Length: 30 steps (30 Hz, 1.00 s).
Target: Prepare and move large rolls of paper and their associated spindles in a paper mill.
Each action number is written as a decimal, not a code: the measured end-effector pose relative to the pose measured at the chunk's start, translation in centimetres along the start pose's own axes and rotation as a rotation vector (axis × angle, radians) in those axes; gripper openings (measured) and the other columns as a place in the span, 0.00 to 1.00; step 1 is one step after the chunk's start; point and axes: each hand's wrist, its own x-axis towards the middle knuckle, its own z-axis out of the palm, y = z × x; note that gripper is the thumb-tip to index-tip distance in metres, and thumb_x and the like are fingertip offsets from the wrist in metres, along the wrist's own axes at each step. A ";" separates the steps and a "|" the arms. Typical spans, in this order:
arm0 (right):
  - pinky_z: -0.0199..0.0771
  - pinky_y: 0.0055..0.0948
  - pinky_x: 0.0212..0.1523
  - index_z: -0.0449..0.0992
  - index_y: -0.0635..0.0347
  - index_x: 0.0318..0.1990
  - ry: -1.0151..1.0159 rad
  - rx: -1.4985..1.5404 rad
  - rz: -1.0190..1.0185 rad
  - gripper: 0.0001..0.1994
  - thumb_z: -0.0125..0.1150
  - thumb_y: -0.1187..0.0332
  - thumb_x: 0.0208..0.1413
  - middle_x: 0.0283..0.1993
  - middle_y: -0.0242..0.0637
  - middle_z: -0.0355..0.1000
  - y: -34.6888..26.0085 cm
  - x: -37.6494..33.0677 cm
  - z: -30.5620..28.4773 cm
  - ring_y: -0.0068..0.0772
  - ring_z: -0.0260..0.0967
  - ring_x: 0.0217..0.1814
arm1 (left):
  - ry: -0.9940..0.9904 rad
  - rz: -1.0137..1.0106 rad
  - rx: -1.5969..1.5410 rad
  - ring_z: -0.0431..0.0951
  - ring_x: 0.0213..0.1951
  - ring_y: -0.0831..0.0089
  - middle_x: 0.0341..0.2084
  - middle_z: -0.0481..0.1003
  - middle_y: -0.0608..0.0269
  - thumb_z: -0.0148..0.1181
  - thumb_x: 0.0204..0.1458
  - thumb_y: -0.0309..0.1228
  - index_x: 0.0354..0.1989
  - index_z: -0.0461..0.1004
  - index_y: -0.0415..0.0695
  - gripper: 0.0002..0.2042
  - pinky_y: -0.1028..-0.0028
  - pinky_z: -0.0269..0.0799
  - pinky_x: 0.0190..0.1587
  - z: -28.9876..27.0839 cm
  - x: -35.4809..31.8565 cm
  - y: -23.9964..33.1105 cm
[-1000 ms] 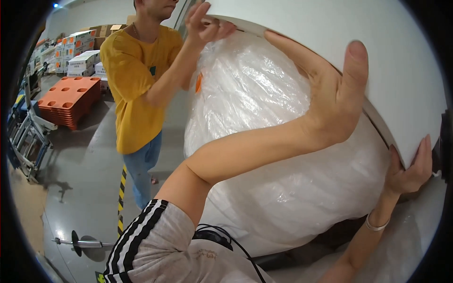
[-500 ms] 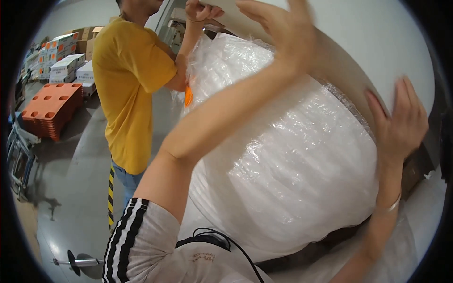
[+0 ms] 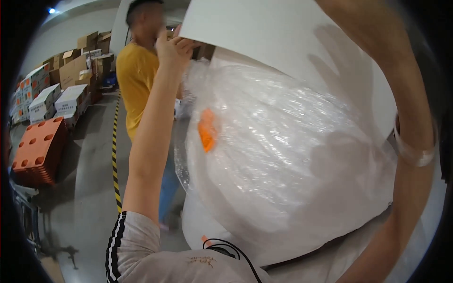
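A large white sheet (image 3: 264,28) hangs over the far side of a big bundle (image 3: 283,155) wrapped in shiny clear plastic film. My left hand (image 3: 173,49) reaches up and is closed on the sheet's left corner, fingers bent at its edge. My right hand (image 3: 387,37), with a bracelet at the wrist, is raised at the upper right, close to the camera, in front of the sheet. Its fingers lie beyond the top of the picture. An orange patch (image 3: 206,129) shows at the left end of the wrapped bundle. Hand-shaped shadows fall on the sheet.
A person in a yellow shirt (image 3: 137,80) stands beyond my left arm. Stacked orange plastic pallets (image 3: 40,146), white boxes (image 3: 71,99) and brown cartons (image 3: 73,70) stand at the left. Black-and-yellow tape (image 3: 114,155) runs along the grey floor.
My left hand has swung left from above the bundle to the sheet's corner. My right hand has risen closer to the camera. The other person has shifted farther off, arm lowered from the sheet.
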 end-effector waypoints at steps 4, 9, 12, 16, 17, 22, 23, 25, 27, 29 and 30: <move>0.60 0.32 0.35 0.67 0.65 0.30 -0.141 -0.116 0.061 0.13 0.54 0.63 0.41 0.27 0.44 0.66 -5.2 -3.3 2.9 0.41 0.63 0.31 | 0.014 -0.024 -0.072 0.62 0.27 0.72 0.29 0.65 0.56 0.31 0.44 0.55 0.41 0.54 0.29 0.33 0.76 0.55 0.25 -5.9 -0.5 0.3; 0.59 0.32 0.39 0.66 0.65 0.31 -0.210 -0.045 -0.004 0.15 0.55 0.63 0.39 0.32 0.45 0.65 -3.8 -2.0 4.4 0.41 0.60 0.37 | 0.049 0.010 -0.227 0.63 0.33 0.70 0.37 0.61 0.56 0.31 0.47 0.51 0.41 0.54 0.28 0.31 0.77 0.61 0.32 -3.7 0.4 -0.4; 0.58 0.33 0.42 0.66 0.66 0.33 -0.263 -0.087 -0.024 0.16 0.55 0.64 0.39 0.36 0.47 0.63 -4.0 -1.6 7.0 0.42 0.59 0.41 | 0.072 0.039 -0.212 0.61 0.33 0.72 0.35 0.61 0.61 0.32 0.47 0.51 0.42 0.55 0.34 0.28 0.76 0.61 0.36 -4.9 2.2 -1.3; 0.56 0.32 0.45 0.65 0.64 0.38 -0.393 -0.317 -0.024 0.17 0.54 0.65 0.39 0.40 0.47 0.62 -3.7 -0.4 10.4 0.41 0.57 0.45 | -0.092 0.381 -0.095 0.60 0.32 0.76 0.32 0.60 0.65 0.35 0.46 0.53 0.44 0.53 0.41 0.27 0.78 0.61 0.34 -1.6 2.4 -2.7; 0.55 0.31 0.46 0.64 0.64 0.39 -0.483 -0.372 0.017 0.17 0.53 0.67 0.40 0.40 0.47 0.62 -4.0 0.2 11.6 0.40 0.57 0.46 | -0.116 0.465 -0.085 0.59 0.33 0.77 0.32 0.60 0.66 0.36 0.46 0.54 0.46 0.51 0.43 0.28 0.79 0.60 0.33 -2.0 3.7 -3.1; 0.57 0.30 0.45 0.65 0.63 0.40 -0.482 -0.661 -0.058 0.13 0.47 0.71 0.43 0.40 0.46 0.63 -5.1 0.6 19.2 0.39 0.58 0.46 | -0.085 0.922 0.163 0.58 0.41 0.70 0.50 0.47 0.56 0.38 0.43 0.56 0.55 0.38 0.43 0.37 0.80 0.62 0.28 -4.1 9.3 -3.7; 0.57 0.30 0.45 0.65 0.63 0.39 -0.501 -0.685 -0.054 0.13 0.48 0.71 0.43 0.40 0.46 0.63 -5.0 0.7 19.9 0.39 0.58 0.46 | -0.080 1.002 0.205 0.56 0.44 0.69 0.51 0.45 0.55 0.38 0.43 0.56 0.55 0.39 0.41 0.37 0.78 0.61 0.33 -4.2 10.6 -4.4; 0.57 0.31 0.45 0.65 0.63 0.39 -0.543 -0.738 -0.050 0.13 0.48 0.71 0.43 0.39 0.47 0.63 -5.0 0.5 20.4 0.39 0.59 0.45 | -0.191 1.060 0.273 0.49 0.49 0.69 0.53 0.39 0.56 0.41 0.42 0.56 0.55 0.37 0.39 0.40 0.73 0.51 0.47 -6.0 14.5 -6.6; 0.57 0.32 0.45 0.65 0.63 0.38 -0.572 -0.758 -0.048 0.13 0.48 0.71 0.42 0.39 0.47 0.64 -3.2 -0.6 20.6 0.40 0.59 0.45 | -0.263 1.086 0.252 0.49 0.50 0.69 0.53 0.39 0.56 0.42 0.40 0.57 0.55 0.35 0.39 0.41 0.72 0.48 0.48 -6.1 16.7 -7.0; 0.57 0.32 0.45 0.66 0.63 0.38 -0.603 -0.770 -0.045 0.13 0.48 0.71 0.42 0.38 0.47 0.64 -2.4 -0.5 21.6 0.40 0.60 0.44 | -0.366 1.190 0.253 0.47 0.51 0.69 0.52 0.40 0.56 0.46 0.37 0.58 0.54 0.33 0.39 0.45 0.69 0.43 0.51 -5.9 17.4 -7.1; 0.57 0.33 0.45 0.66 0.63 0.37 -0.613 -0.764 -0.047 0.13 0.48 0.71 0.42 0.38 0.47 0.64 -1.7 -1.6 20.6 0.40 0.60 0.44 | -0.412 1.248 0.263 0.46 0.51 0.69 0.52 0.40 0.55 0.48 0.36 0.59 0.54 0.31 0.39 0.47 0.68 0.40 0.52 -6.2 17.6 -7.2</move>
